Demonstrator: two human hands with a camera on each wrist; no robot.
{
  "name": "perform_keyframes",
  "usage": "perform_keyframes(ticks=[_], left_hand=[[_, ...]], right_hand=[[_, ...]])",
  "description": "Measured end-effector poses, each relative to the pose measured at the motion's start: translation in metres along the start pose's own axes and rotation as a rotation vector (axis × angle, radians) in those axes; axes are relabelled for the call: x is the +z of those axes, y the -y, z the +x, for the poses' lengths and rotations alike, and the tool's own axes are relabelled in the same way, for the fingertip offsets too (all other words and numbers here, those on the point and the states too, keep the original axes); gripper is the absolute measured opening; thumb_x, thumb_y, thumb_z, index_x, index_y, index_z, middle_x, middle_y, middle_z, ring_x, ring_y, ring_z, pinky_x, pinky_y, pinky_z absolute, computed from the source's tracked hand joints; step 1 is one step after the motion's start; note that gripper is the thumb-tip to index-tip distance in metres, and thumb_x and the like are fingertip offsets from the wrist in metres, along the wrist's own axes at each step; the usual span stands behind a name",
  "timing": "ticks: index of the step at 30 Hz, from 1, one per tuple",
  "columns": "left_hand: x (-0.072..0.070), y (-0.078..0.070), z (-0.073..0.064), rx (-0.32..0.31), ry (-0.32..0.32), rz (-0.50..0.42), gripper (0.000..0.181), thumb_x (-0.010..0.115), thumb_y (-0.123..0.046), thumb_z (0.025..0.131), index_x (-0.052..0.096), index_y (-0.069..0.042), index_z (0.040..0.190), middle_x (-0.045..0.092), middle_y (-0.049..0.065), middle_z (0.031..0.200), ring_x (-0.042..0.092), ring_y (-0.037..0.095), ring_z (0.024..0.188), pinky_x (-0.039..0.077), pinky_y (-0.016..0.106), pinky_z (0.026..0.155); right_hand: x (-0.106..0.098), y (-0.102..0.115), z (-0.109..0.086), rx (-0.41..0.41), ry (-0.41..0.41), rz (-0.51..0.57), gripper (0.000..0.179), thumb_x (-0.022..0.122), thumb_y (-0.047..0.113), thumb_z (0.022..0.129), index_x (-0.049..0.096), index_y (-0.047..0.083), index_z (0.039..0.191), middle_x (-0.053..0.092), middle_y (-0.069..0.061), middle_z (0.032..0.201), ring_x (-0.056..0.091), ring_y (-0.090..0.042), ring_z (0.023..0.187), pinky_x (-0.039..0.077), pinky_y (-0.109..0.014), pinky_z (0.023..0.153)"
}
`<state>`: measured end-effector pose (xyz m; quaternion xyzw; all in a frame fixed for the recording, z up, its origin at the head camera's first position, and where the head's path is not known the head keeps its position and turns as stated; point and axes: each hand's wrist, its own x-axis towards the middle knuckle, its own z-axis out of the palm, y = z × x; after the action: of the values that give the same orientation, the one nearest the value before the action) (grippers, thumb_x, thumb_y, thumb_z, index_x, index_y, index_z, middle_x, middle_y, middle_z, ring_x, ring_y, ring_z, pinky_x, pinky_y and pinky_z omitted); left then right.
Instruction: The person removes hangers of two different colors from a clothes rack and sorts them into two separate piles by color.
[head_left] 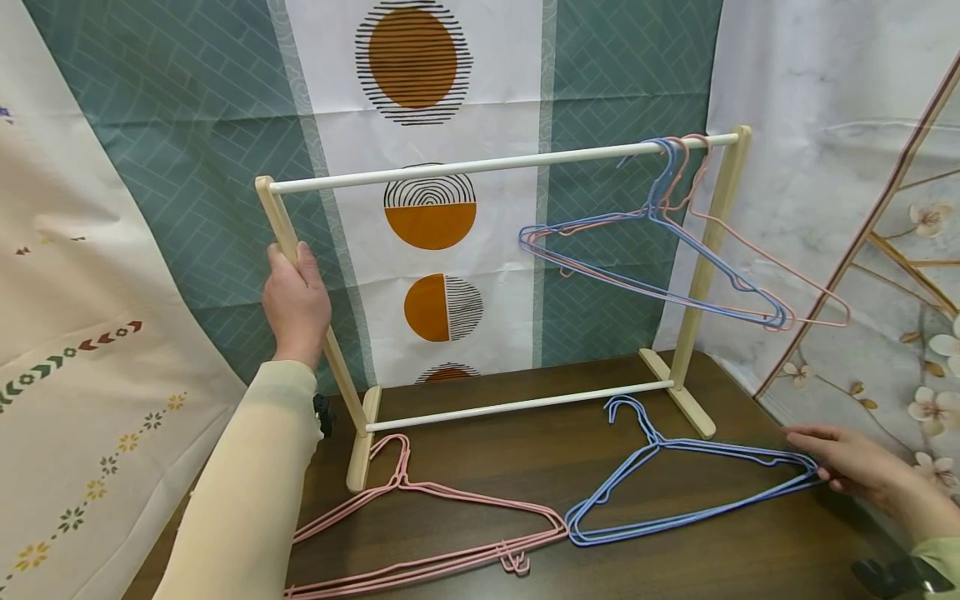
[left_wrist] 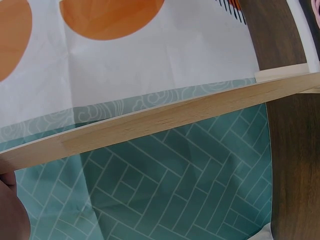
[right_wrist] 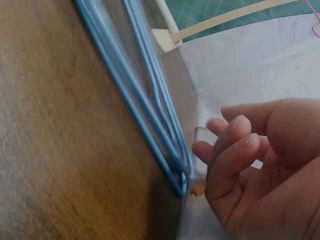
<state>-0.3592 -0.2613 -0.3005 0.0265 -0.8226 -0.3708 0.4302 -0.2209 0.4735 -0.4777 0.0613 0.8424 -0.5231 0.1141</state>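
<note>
My left hand (head_left: pixel 297 304) grips the left wooden post (head_left: pixel 347 379) of a garment rack, below its white top rail (head_left: pixel 465 167). In the left wrist view the post (left_wrist: pixel 165 122) runs off from the fingers at the left edge. My right hand (head_left: pixel 862 467) is at the right corner of several blue hangers (head_left: pixel 693 512) lying on the table. In the right wrist view its fingers (right_wrist: pixel 232 165) are loosely bent beside that corner of the blue hangers (right_wrist: pixel 145 120), with nothing gripped. On the rail's right end hang blue and pink hangers (head_left: pixel 652 218).
Pink hangers (head_left: pixel 480 497) lie on the dark wooden table (head_left: pixel 480 454) at the front left, meeting the blue ones. The rack's lower rail (head_left: pixel 517 406) and feet (head_left: pixel 693 412) stand behind. Patterned cloth (head_left: pixel 630 67) hangs along the back and both sides.
</note>
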Motion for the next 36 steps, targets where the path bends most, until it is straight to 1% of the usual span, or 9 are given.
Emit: perform_keyframes(ticks=[3,5,10,14,19,21,26,31,36], left_hand=[[0.0,-0.001,-0.001,-0.003,0.003,-0.007,0.064,0.027,-0.054,0.12,0.046,0.002,0.143,0.051,0.014,0.089,0.052,0.032,0.075,0.041,0.042,0.067],[0.0,-0.001,-0.001,-0.007,0.006,-0.008,0.065,0.027,-0.055,0.119,0.045,0.002,0.144,0.051,0.014,0.09,0.052,0.032,0.076,0.042,0.042,0.067],[0.0,0.0,0.0,-0.017,0.015,-0.008,0.066,0.026,-0.056,0.119,0.044,0.002,0.145,0.051,0.014,0.092,0.052,0.031,0.077,0.043,0.041,0.068],[0.0,0.002,0.001,-0.018,0.012,-0.004,0.065,0.026,-0.055,0.119,0.044,0.002,0.145,0.052,0.015,0.092,0.053,0.033,0.077,0.044,0.042,0.068],[0.001,0.003,0.001,-0.018,0.014,0.0,0.065,0.026,-0.055,0.119,0.044,0.002,0.145,0.052,0.015,0.091,0.053,0.033,0.077,0.044,0.043,0.067],[0.001,0.002,0.001,-0.018,0.015,0.001,0.065,0.027,-0.056,0.119,0.044,0.001,0.145,0.052,0.015,0.091,0.053,0.033,0.077,0.044,0.043,0.067],[0.002,0.003,0.001,-0.012,0.011,0.004,0.066,0.026,-0.056,0.119,0.045,0.002,0.145,0.051,0.015,0.089,0.054,0.035,0.076,0.044,0.043,0.067],[0.002,0.003,0.001,-0.005,0.003,0.006,0.065,0.026,-0.055,0.119,0.046,0.001,0.144,0.052,0.014,0.088,0.054,0.034,0.075,0.043,0.042,0.066],[0.002,0.004,0.002,0.006,-0.012,0.013,0.065,0.026,-0.055,0.119,0.047,0.002,0.143,0.052,0.014,0.088,0.054,0.035,0.075,0.041,0.042,0.066]], right_hand=[[0.002,0.003,0.001,-0.039,-0.026,0.027,0.036,0.05,0.022,0.12,0.073,0.049,0.112,0.057,-0.004,0.096,0.058,-0.006,0.063,0.052,-0.023,0.056],[0.005,0.005,0.001,-0.08,-0.045,0.062,0.044,0.05,0.021,0.12,0.068,0.058,0.103,0.062,0.004,0.098,0.057,-0.005,0.063,0.051,-0.022,0.056],[0.012,0.02,0.002,-0.234,-0.097,0.123,0.043,0.052,0.018,0.12,0.073,0.053,0.11,0.071,0.022,0.105,0.056,-0.007,0.064,0.049,-0.025,0.055],[0.016,0.041,0.0,-0.337,-0.167,0.147,0.032,0.055,0.02,0.119,0.072,0.046,0.12,0.073,0.019,0.107,0.058,-0.01,0.065,0.05,-0.027,0.055],[0.022,0.065,-0.006,-0.45,-0.196,0.31,0.029,0.058,0.014,0.117,0.073,0.035,0.13,0.075,0.013,0.11,0.061,-0.012,0.067,0.052,-0.027,0.058],[0.026,0.073,-0.01,-0.488,-0.206,0.373,0.029,0.058,0.012,0.116,0.074,0.031,0.132,0.075,0.011,0.111,0.065,-0.011,0.072,0.054,-0.026,0.06],[0.034,0.093,-0.018,-0.572,-0.269,0.414,0.031,0.06,0.009,0.115,0.07,0.025,0.139,0.075,0.011,0.114,0.074,-0.006,0.09,0.059,-0.023,0.067],[0.039,0.109,-0.021,-0.62,-0.326,0.484,0.035,0.063,0.008,0.113,0.062,0.014,0.148,0.073,0.007,0.121,0.076,-0.006,0.096,0.061,-0.023,0.07],[0.04,0.12,-0.019,-0.643,-0.339,0.539,0.037,0.063,0.007,0.113,0.06,0.014,0.149,0.066,0.003,0.126,0.077,-0.006,0.094,0.062,-0.024,0.069]])
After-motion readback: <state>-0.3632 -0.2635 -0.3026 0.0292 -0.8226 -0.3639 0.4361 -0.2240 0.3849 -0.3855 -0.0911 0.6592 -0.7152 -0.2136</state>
